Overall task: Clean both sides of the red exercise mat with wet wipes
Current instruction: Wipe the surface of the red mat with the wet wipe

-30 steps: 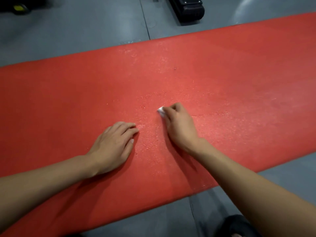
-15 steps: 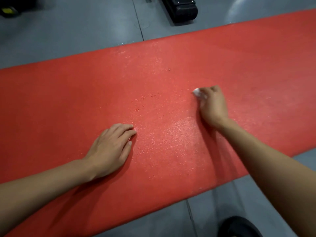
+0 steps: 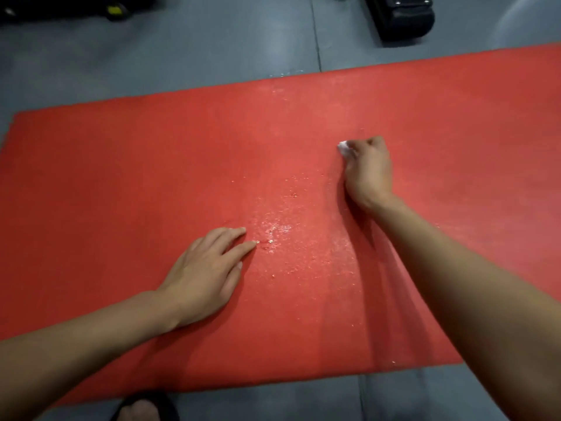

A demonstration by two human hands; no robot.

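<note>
The red exercise mat (image 3: 121,183) lies flat on the grey floor and fills most of the view; its left end is visible. A wet, shiny patch glistens near the mat's middle. My left hand (image 3: 206,275) rests flat on the mat with straight fingers, its fingertips at the edge of the wet patch. My right hand (image 3: 368,170) is further out to the right, fingers curled round a small white wet wipe (image 3: 343,147) that peeks out at its left side and presses on the mat.
Grey floor (image 3: 212,50) surrounds the mat. A black case (image 3: 400,16) stands beyond the far edge, and dark equipment with a yellow spot (image 3: 76,7) sits at the top left. My foot in a black sandal (image 3: 142,410) is at the near edge.
My right hand with the wipe swept from the mat's middle to the right and further away. The view shifted, so the mat's left end now shows. My left hand stays planted.
</note>
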